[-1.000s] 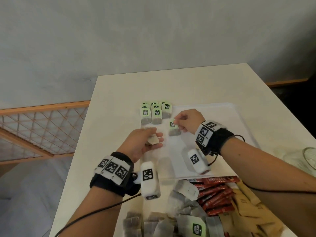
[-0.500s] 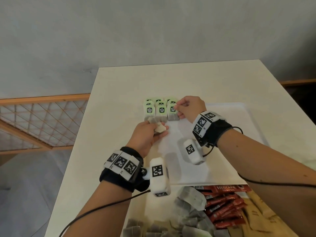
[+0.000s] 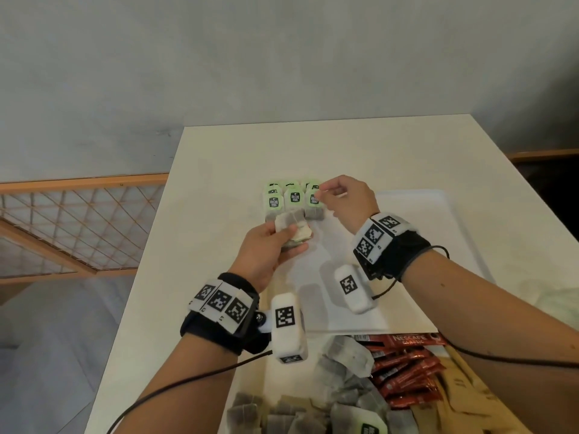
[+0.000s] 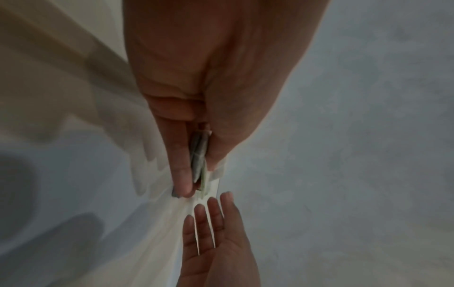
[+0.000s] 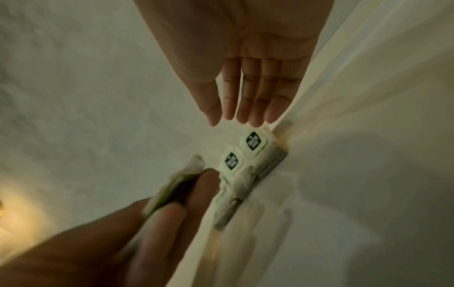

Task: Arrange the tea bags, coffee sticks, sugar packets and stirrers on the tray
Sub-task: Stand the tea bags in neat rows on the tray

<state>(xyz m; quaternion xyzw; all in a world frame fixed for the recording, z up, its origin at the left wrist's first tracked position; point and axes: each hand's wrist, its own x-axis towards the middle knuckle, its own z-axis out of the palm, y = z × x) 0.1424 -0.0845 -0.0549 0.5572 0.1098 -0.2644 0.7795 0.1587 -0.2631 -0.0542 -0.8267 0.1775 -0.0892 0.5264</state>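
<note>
Several tea bags with green tags lie in rows at the far left corner of the white tray. My right hand hovers at the right end of the near row. Its fingers are straight, with the tips just over a tagged tea bag, and they hold nothing. My left hand is just in front of the rows and pinches a small stack of tea bags between thumb and fingers. The same stack shows edge-on in the left wrist view.
At the table's near edge lie a pile of loose tea bags, red coffee sticks and brown packets. The table's left edge drops off beside a wooden lattice rail. Most of the tray floor is bare.
My right hand carried a tea bag from mid-tray to the far-left rows, set it at the row's right end and straightened its fingers. My left hand moved forward with its stack.
</note>
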